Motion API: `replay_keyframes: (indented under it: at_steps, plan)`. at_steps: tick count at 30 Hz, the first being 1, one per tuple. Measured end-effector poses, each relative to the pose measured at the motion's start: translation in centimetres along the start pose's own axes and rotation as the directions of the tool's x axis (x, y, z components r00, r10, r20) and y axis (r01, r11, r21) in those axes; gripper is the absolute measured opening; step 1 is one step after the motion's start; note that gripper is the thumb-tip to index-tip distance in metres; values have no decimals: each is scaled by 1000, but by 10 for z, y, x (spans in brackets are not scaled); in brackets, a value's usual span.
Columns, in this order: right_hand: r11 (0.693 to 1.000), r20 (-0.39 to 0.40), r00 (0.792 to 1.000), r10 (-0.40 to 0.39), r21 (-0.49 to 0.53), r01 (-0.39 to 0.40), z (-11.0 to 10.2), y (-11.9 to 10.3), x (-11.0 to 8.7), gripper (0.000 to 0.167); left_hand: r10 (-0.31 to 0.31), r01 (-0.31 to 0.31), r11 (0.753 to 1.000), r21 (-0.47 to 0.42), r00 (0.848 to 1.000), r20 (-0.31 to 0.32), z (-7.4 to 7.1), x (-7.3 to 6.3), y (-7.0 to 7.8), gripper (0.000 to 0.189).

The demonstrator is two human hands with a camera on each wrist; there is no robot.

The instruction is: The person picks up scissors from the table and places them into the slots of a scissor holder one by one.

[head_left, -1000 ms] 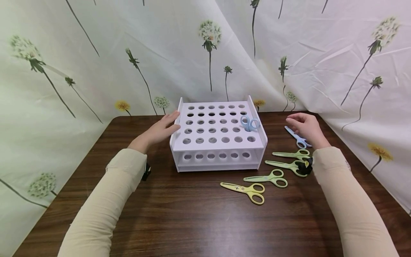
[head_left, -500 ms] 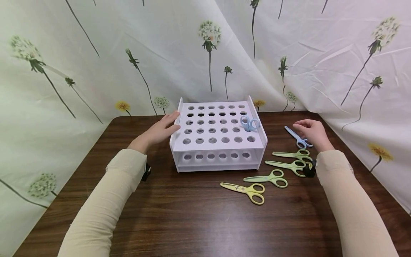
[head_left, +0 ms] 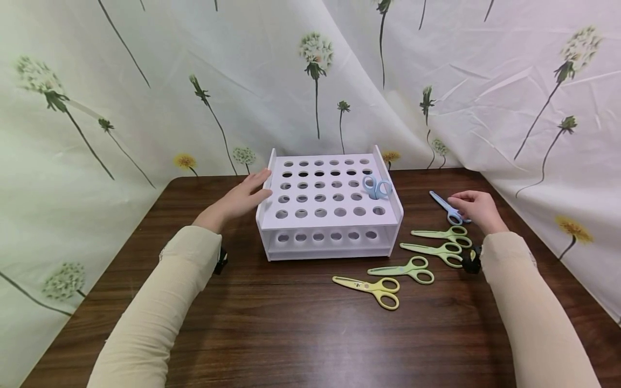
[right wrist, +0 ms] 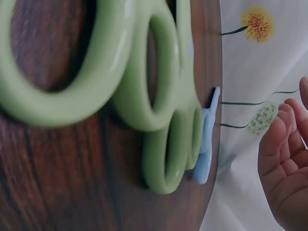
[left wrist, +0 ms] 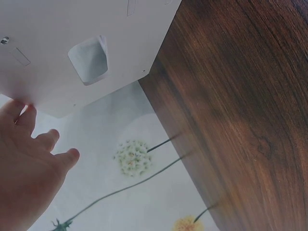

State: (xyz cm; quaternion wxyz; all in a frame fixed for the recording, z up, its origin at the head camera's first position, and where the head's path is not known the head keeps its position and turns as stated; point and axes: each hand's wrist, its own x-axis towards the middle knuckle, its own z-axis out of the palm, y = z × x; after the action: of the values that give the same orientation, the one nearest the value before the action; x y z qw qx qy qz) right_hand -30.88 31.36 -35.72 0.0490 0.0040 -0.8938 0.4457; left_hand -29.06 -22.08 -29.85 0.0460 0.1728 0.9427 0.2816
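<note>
Just below right fingers (head_left: 469, 197), apart: blue scissors (head_left: 441, 202) on table (head_left: 291, 334).

Upright on the tabletop (head_left: 291, 334), a white two-tiered rack (head_left: 330, 205), with rows of six round holes on top, another row visible below, and a rounded opening through the left side panel (left wrist: 130, 53). Slotted into the right-hand column, second row from the front, blue scissors (head_left: 373, 191), handles up. Flat to the right of the rack, loose blue scissors (head_left: 443, 204), tip toward the back left, handles partly hidden. Nearer the front, three green scissors (head_left: 433, 250), flat, tips leftward; nearest of all, yellow scissors (head_left: 367, 287), also flat, handles to the right.
</note>
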Motion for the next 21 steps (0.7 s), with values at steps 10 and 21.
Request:
replay_keyframes:
  at_steps: [10, 21]
  plan:
    - [997, 27, 997, 79, -5, -79, 2, 20, -1, 41, -6, 6, 1000, -6, 1000, 4, 0, 1, 0, 64]
    - [994, 94, 990, 105, 4, -106, 4, 31, 1, 36, -5, 5, 1000, -13, 1000, 6, -1, 1, 0, 65]
